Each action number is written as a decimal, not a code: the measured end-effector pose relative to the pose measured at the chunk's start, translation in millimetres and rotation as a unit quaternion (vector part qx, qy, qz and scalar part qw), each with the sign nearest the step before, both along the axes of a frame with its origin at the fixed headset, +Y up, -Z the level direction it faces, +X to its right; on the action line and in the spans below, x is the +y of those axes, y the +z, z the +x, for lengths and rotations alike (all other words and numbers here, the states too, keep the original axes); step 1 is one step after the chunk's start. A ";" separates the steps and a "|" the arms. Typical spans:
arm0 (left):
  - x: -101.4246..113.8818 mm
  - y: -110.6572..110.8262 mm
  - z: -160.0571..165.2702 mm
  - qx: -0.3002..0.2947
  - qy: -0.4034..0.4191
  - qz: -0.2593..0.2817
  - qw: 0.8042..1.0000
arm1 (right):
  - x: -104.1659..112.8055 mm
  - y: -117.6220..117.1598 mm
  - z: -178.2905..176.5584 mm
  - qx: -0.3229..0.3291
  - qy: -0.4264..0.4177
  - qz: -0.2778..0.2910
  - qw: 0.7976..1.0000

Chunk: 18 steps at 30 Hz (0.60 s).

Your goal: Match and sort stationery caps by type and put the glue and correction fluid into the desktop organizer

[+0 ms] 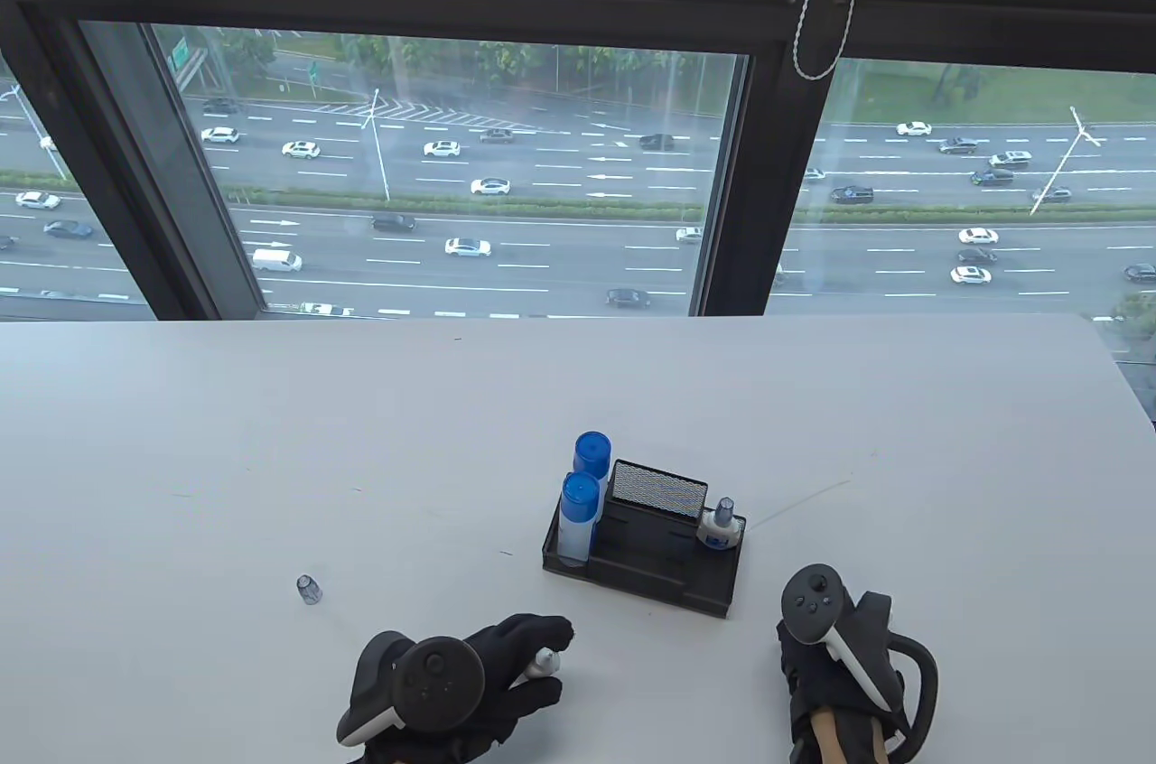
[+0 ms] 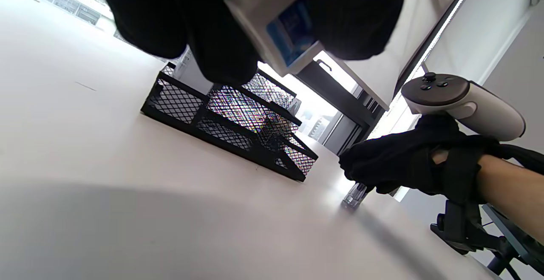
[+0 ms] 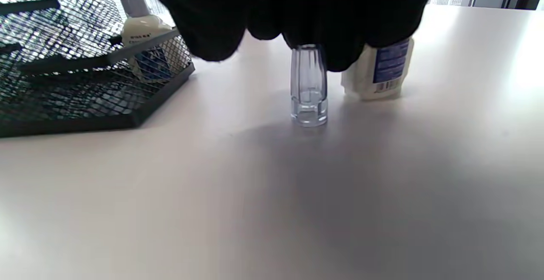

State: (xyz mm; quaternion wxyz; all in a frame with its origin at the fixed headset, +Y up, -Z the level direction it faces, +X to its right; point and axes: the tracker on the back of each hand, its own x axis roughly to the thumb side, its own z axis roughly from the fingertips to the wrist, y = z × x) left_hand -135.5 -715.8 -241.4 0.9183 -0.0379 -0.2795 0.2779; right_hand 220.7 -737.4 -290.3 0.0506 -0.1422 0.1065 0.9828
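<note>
My left hand [image 1: 528,651] grips a white correction fluid bottle [image 2: 280,25] with a blue label, low at the table's front. My right hand [image 1: 799,633] pinches the top of a clear cap [image 3: 309,86] that stands upright on the table, right of the organizer. The black mesh organizer [image 1: 650,579] holds two blue-capped glue sticks [image 1: 581,516] in its left compartment and a capped correction fluid bottle [image 1: 720,526] at its right end. A second clear cap [image 1: 309,589] stands alone on the table to the left.
Another white bottle with a blue label [image 3: 380,69] stands just behind my right hand's fingers; the table view hides it. The white table [image 1: 271,439] ends at a large window, with its right edge close to the right hand.
</note>
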 end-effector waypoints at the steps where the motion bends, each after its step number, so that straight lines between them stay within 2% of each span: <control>1: 0.0 0.0 0.1 -0.001 0.001 0.000 1.000 | -1.2 -1.4 -1.3 0.005 0.017 -0.003 1.000; 4: -0.5 0.1 0.5 -0.003 0.003 0.001 1.000 | -4.4 -4.2 -6.2 0.017 0.067 -0.009 0.998; 11: -0.6 0.8 0.7 -0.005 0.000 -0.001 1.000 | -15.8 -8.7 -15.5 0.031 0.113 -0.028 0.993; 14: -0.6 1.3 0.7 -0.005 0.001 -0.002 1.000 | -10.0 -6.2 -18.0 0.041 0.088 -0.020 0.995; 18: -2.2 -0.4 0.1 -0.002 0.018 -0.017 1.000 | 14.2 4.9 -26.1 0.074 0.038 0.035 0.996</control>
